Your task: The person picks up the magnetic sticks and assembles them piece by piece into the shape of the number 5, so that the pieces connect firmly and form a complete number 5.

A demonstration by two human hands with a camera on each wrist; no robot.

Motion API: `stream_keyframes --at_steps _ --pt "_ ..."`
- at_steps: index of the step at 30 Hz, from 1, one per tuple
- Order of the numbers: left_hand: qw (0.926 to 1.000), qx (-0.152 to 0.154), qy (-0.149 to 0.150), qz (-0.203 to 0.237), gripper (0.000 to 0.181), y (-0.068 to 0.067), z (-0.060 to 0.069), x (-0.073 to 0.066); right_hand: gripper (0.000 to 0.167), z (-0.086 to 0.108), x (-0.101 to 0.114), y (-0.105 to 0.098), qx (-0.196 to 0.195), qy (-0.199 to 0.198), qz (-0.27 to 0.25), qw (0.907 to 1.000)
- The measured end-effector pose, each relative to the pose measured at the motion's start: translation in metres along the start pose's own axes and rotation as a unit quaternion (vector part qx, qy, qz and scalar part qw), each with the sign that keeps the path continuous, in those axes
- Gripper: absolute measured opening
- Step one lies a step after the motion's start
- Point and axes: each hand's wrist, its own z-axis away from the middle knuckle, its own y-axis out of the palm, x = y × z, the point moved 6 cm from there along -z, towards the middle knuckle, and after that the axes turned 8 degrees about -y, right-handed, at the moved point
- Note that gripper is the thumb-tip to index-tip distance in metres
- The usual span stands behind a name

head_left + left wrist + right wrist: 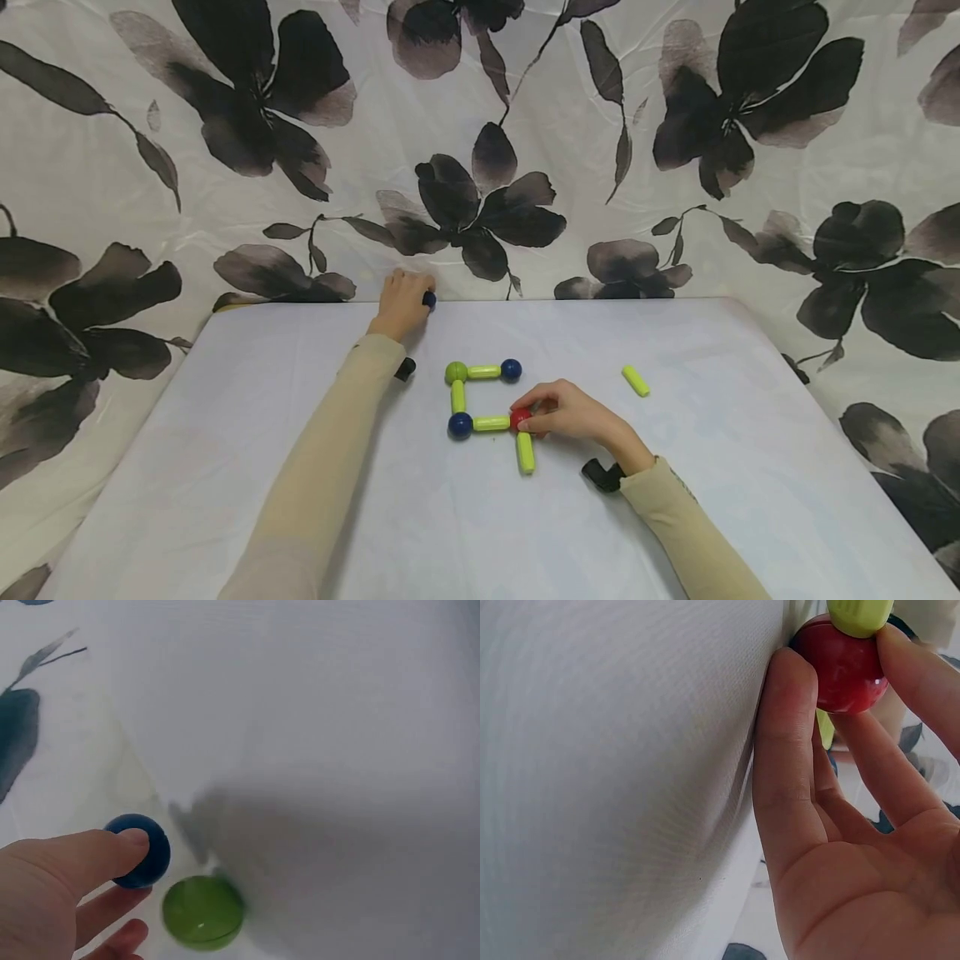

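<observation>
At the table's far edge my left hand [401,302] pinches a dark blue ball [430,301] between thumb and fingers. Close beside that ball, the left wrist view shows a green ball [202,913], which the head view does not show by the hand. My right hand [573,412] grips a red ball [519,417] with thumb and fingertips. From the red ball one yellow-green rod [526,454] points toward me, and another rod [491,423] leads left to a blue ball [461,426]. A third rod [458,397] joins that to a green ball [456,372].
From the green corner ball a rod [483,371] runs right to another blue ball [512,370]. A loose yellow-green rod [636,381] lies to the right on the white table [712,433]. Behind the table hangs a floral cloth [315,150].
</observation>
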Motion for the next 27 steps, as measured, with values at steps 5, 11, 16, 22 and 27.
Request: stream_keyframes --at_steps 5,11,16,22,27 --pt "0.9981 -0.011 0.025 0.056 0.025 -0.022 0.005 -0.006 0.026 0.0 0.0 0.0 0.003 -0.001 0.005 1.0" --pt "0.9798 0.017 0.047 0.194 0.027 -0.061 0.024 -0.022 0.027 -0.002 0.001 0.0 0.005 -0.001 0.005 1.0" --pt "0.9539 -0.005 0.097 0.284 0.03 -0.097 0.058 -0.039 0.027 0.0 -0.001 -0.001 0.007 0.001 0.005 1.0" --pt "0.9191 0.007 0.141 0.368 0.021 -0.113 0.112 -0.051 0.028 0.003 -0.003 -0.004 0.007 0.005 0.006 0.9999" --pt "0.9224 0.056 0.165 0.345 0.03 -0.079 0.159 -0.079 0.028 0.001 -0.003 -0.006 0.007 -0.004 0.008 0.9999"
